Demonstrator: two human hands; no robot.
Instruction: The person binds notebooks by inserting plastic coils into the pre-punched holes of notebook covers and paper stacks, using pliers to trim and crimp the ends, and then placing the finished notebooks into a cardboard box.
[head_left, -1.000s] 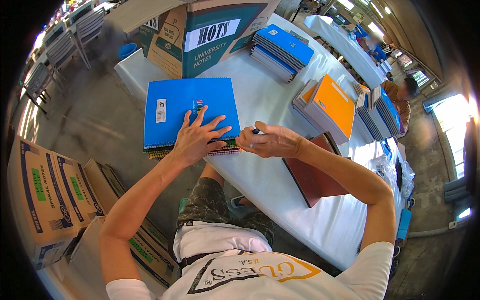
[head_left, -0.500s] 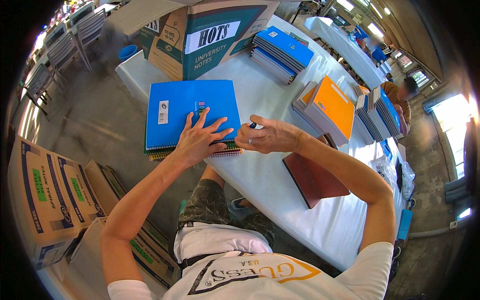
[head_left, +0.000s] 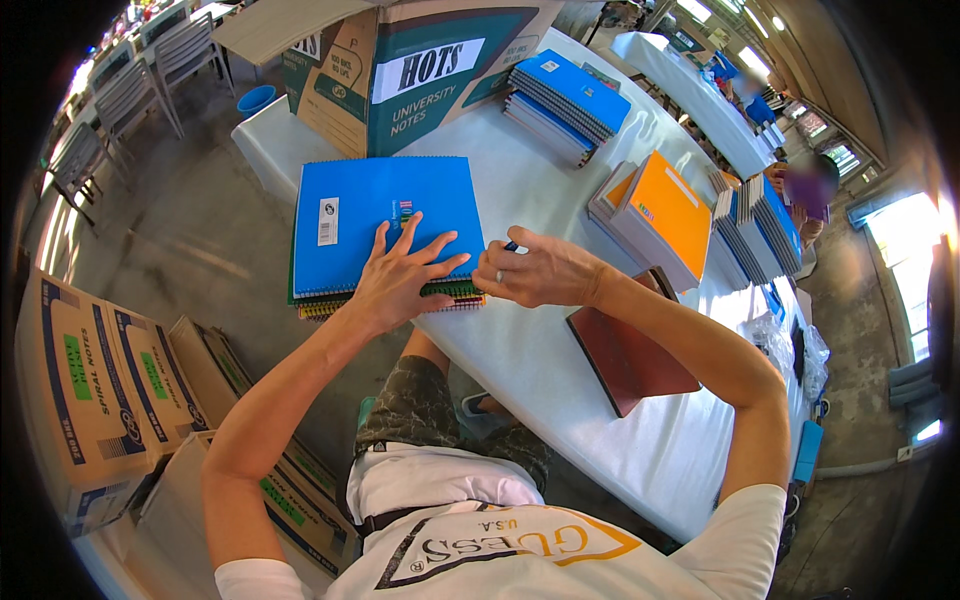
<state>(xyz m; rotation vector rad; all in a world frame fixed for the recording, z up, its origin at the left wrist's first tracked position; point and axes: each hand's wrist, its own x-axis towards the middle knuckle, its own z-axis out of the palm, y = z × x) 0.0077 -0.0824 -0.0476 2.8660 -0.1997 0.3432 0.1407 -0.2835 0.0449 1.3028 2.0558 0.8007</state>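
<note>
Blue spiral notebook (closed) lies flat atop a stack at the table edge.

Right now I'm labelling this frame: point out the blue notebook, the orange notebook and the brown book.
blue notebook (head_left: 380, 215), head view, cover's middle.
orange notebook (head_left: 672, 215), head view, cover's middle.
brown book (head_left: 632, 362), head view, cover.

Open-sided packing or sorting hall for stationery, concrete floor. Long white-covered desk carries stacks of blue spiral-bound notebooks and orange ones. Printed cardboard shipping cartons line the floor; another large teal-and-brown carton stands on the desk.
</note>
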